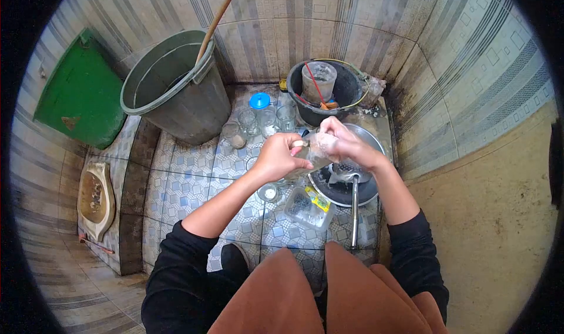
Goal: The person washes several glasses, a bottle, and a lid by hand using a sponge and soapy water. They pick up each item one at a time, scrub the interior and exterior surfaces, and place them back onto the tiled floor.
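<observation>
My left hand is closed on a clear glass, which is tilted in front of me. My right hand, wet with suds, is curled at the other end of the glass; whatever its fingers hold is hidden by foam. Below the hands sits a clear plastic tub of sudsy water, with a yellow packet at its rim. Beside it, a dark round pan lies under a perforated metal skimmer whose handle points toward me. A small glass stands left of the tub.
Several glasses and jars stand on the tiled floor, near a blue lid. Behind them is a black bucket holding a cloudy container. A large grey bin with a wooden stick, and a squat toilet, are leftward.
</observation>
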Demonstrator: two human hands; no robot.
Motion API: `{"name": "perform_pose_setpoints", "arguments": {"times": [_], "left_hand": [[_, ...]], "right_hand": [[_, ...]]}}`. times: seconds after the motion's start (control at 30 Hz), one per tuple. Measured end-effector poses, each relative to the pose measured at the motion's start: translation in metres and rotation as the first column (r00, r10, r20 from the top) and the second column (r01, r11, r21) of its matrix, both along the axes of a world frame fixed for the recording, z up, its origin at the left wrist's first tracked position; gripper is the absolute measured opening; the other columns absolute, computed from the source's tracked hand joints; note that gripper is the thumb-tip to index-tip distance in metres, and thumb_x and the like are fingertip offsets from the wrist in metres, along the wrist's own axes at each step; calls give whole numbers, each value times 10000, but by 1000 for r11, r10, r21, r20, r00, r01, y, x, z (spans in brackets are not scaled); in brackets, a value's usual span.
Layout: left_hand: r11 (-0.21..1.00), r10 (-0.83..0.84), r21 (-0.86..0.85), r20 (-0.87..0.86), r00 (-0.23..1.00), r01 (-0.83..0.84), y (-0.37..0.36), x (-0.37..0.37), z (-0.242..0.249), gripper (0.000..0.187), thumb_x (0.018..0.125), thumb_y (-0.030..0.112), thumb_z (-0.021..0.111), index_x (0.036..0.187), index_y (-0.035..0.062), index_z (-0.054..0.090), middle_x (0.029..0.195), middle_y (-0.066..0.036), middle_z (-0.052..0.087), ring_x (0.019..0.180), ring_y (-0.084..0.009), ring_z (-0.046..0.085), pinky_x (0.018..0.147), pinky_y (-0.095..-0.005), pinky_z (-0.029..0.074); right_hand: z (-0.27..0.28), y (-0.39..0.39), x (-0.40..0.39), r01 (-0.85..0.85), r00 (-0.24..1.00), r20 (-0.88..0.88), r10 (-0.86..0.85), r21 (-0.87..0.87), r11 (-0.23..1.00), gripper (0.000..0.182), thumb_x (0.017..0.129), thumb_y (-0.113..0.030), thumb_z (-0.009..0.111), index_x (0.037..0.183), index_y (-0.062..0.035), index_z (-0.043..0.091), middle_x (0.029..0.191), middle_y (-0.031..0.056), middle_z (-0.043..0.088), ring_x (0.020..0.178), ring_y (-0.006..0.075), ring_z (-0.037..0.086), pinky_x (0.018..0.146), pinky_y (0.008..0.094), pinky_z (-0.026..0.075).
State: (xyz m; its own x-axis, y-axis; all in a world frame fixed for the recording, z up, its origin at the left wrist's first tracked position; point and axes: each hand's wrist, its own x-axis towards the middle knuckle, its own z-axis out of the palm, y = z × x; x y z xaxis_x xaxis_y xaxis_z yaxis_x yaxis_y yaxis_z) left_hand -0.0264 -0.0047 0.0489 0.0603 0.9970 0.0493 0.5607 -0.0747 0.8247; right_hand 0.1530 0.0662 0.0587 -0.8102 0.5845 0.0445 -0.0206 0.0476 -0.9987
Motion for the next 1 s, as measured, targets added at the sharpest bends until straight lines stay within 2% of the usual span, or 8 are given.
{"name": "perform_pose_setpoints", "arguments": {"times": [0.07,0.2,0.4,0.6,0.73,0.8,0.93,1.0], "left_hand": [[999,34,-7,-28,999,-34,-3,5,3,480,480,139,757,517,58,285,457,-50,381,456,-129,348,455,-278,330],[982,187,5,-55,981,-187,1,12,-7,467,483,136,751,512,56,292,453,-57,396,448,-115,359,450,-282,326],[975,214,-169,535,817,-145,5,11,-14,420,605,74,693,530,150,287,495,74,354,447,-48,274,413,-208,259],[837,369,-318,929,-30,445,3,4,-13,213,806,199,525,643,156,395,495,96,316,364,-17,214,365,-174,187],[894,410,-408,912,27,188,8,18,6,228,839,328,458,714,138,447,470,97,282,358,-3,219,362,-156,225],[920,359,-356,933,15,164,9,19,6,237,842,355,444,760,135,479,490,93,311,366,5,240,359,-152,221],[944,243,-221,968,-61,244,20,15,-11,302,824,420,444,874,130,515,615,71,453,392,-1,291,359,-154,231],[728,682,-674,731,32,-123,16,39,28,337,818,449,436,892,129,512,640,63,476,385,-15,305,332,-173,221]], "right_hand": [[3,-3,-11,205,978,75,-192,-262,943,357,705,-385,569,785,-52,470,719,-15,413,640,90,413,550,234,367],[4,-31,-44,422,659,234,-715,671,610,355,733,-370,540,696,-18,510,638,190,557,628,332,569,552,391,438],[-12,8,-38,428,810,-99,-577,774,467,252,717,-217,574,574,-19,511,573,144,543,518,296,542,482,333,407],[-36,42,-27,142,821,-513,-252,-245,959,244,769,-221,516,920,-29,506,798,85,566,675,147,544,597,249,432],[-58,14,-45,88,734,-506,-454,-591,801,313,809,-233,447,1053,-37,445,916,111,559,840,182,547,685,286,462],[-89,-2,-56,-361,716,-653,-248,-650,668,371,838,-264,388,1136,-42,392,1010,143,532,938,226,525,785,341,455],[-92,-4,-59,-170,657,-547,-519,-778,604,404,855,-267,361,1170,-15,372,1105,123,480,957,217,515,778,361,463],[-80,-5,-52,-85,657,-511,-554,-781,619,379,854,-230,368,1151,4,389,1103,118,479,970,195,502,801,327,441]]}}
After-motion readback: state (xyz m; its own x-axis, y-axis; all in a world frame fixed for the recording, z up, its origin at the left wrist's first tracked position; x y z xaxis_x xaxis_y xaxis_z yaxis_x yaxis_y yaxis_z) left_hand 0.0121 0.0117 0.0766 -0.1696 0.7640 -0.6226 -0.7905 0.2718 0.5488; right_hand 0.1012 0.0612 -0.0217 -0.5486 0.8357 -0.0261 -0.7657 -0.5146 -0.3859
